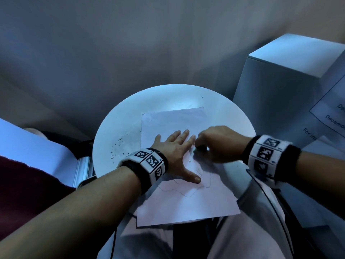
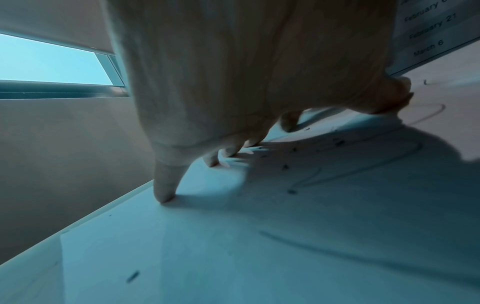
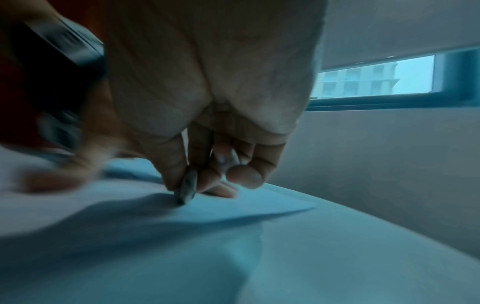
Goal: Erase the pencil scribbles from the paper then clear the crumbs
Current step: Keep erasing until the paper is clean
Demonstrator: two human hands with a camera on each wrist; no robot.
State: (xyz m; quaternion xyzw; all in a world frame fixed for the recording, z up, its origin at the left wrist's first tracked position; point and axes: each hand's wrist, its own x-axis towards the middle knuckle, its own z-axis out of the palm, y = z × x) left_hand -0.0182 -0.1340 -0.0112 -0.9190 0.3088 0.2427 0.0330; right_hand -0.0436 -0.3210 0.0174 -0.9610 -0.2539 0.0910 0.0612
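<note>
The eraser point(image 3: 187, 188) is mostly hidden in the head view by the right hand point(image 1: 219, 144), and the right wrist view is blurred. There the thumb and fingers pinch the grey, smudged eraser, its tip pressed on the paper point(image 1: 186, 202). The left hand point(image 1: 174, 151) lies flat with fingers spread, pressing the sheet on the round table point(image 1: 115, 128). Pencil lines point(image 1: 186, 193) sit near the left thumb. Crumbs point(image 1: 119, 144) dot the table left of the sheet.
</note>
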